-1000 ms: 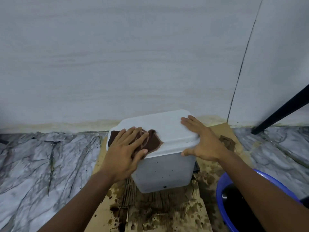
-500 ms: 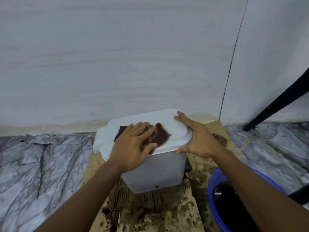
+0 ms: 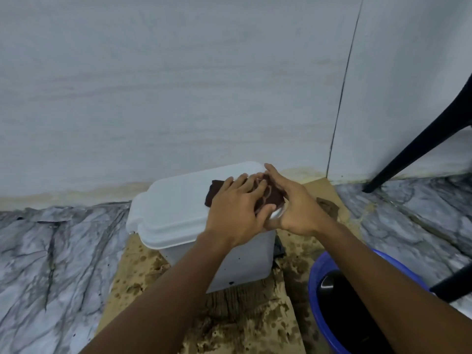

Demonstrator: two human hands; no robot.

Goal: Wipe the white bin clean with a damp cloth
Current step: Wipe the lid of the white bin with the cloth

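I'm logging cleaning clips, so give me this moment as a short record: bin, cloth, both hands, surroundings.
bin: white bin, lid on, standing on stained cardboard by the wall
cloth: brown cloth, on the lid's right end
left hand: left hand pressing flat on the cloth
right hand: right hand, fingers straight, bracing the lid's right edge
nearby: blue bucket at right; black leg farther back

prob a home rm corner: marbled floor, pale tiled wall, blue bucket, black chair leg.
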